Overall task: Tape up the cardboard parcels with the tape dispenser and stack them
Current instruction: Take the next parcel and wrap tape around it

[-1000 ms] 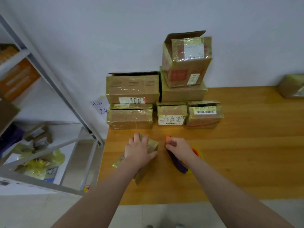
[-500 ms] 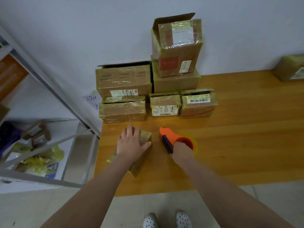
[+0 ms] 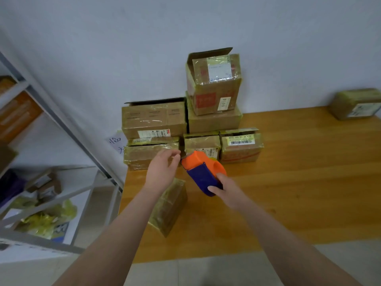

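step: drawing out a starter length of tape, by the look of it
right hand (image 3: 226,188): wrapped round the blue handle of the tape dispenser (image 3: 203,170), which is held above the table (image 3: 288,193)
left hand (image 3: 162,170): thumb and fingers pinched on the tape end (image 3: 184,156) at the orange nose
loose parcel (image 3: 169,207): on the table under the left wrist, no hand on it
how: probably steady the dispenser, pull straight, keep the tape off itself, land it on the parcel seam
change: left hand was flat on the parcel, now lifted off; dispenser raised from table level
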